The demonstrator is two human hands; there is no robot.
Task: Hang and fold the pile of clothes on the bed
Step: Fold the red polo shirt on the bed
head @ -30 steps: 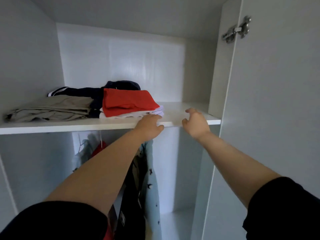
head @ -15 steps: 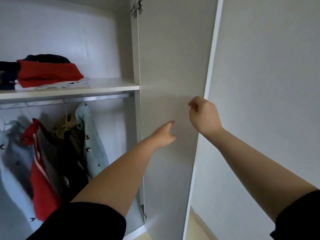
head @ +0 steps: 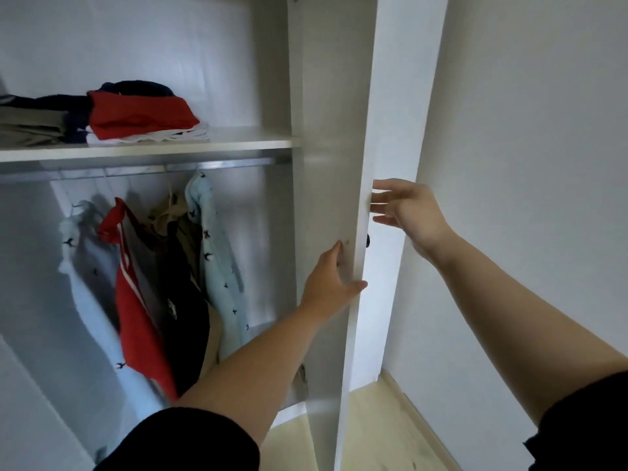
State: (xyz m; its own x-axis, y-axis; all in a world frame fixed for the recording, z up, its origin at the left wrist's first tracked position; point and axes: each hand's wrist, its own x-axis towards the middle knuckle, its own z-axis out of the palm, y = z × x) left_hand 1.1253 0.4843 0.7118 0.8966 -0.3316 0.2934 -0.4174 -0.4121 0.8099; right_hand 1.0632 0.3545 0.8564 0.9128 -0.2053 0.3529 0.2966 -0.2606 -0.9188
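— Watching the wardrobe? Where are the hands?
— Left hand point(head: 331, 280) lies flat on the inner face of the open door point(head: 326, 113), fingers straight, thumb across its edge. Right hand point(head: 411, 212) reaches to the outer face on the right, fingers straight, gripping nothing.
— And the clothes?
— Folded clothes point(head: 136, 119) sit stacked on the shelf point(head: 244, 139), left of the door, a red piece on top. Hanging clothes point(head: 146, 283) crowd the rail point(head: 224, 163) beneath.

A home; white wardrobe point(head: 153, 39) with folded clothes point(head: 136, 117) on its shelf point(head: 238, 141); hung garments point(head: 146, 283) on the rail point(head: 136, 170) below
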